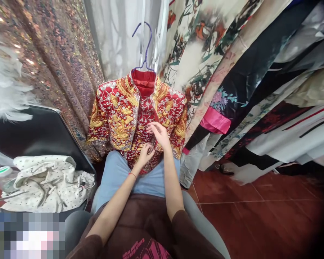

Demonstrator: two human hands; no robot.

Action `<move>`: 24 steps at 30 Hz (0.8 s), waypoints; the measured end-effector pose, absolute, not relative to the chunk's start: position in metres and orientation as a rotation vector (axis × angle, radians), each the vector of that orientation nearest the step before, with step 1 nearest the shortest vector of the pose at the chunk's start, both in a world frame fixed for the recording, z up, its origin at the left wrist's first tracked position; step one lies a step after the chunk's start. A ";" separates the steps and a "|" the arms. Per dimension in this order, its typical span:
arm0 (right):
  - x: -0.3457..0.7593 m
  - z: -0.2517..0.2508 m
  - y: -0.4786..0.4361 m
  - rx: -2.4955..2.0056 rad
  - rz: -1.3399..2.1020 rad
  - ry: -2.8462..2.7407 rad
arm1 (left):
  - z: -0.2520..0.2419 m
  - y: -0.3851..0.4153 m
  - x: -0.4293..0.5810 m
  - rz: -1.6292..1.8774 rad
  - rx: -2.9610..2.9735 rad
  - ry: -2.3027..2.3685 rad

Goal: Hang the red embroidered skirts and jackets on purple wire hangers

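Observation:
A red jacket [118, 115] with heavy gold and silver embroidery hangs in front of me on a purple hanger [145, 46], its hem resting on my knees. My left hand [145, 154] is closed in a pinch low on the jacket's front opening, at the fabric or a fastening too small to name. My right hand [158, 133] sits just above it on the same front edge, fingers curled and pinching the cloth. A thin red string circles my left wrist.
Hanging garments fill the right side, among them a floral robe [205, 54] and a black one with a pink band [216, 122]. Sequinned fabric [56, 54] hangs at left. A black chair [43, 133] holds a dotted white cloth [48, 180]. Red tile floor [259, 208] lies at right.

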State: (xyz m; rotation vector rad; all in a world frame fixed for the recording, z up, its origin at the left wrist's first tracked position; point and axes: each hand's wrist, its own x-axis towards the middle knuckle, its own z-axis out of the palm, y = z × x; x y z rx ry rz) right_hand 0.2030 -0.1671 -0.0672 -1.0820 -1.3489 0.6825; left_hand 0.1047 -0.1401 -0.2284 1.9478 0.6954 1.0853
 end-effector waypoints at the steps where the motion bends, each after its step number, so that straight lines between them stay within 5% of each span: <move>1: 0.205 -0.066 -0.170 -1.068 0.705 -1.359 | -0.228 -0.135 0.109 1.113 1.927 0.698; 16: 0.210 -0.084 -0.169 -1.126 0.808 -1.206 | -0.243 -0.144 0.085 0.984 1.677 0.819; 24: 0.199 -0.173 -0.158 -1.636 1.289 -0.892 | -0.264 -0.092 0.054 0.922 1.143 1.072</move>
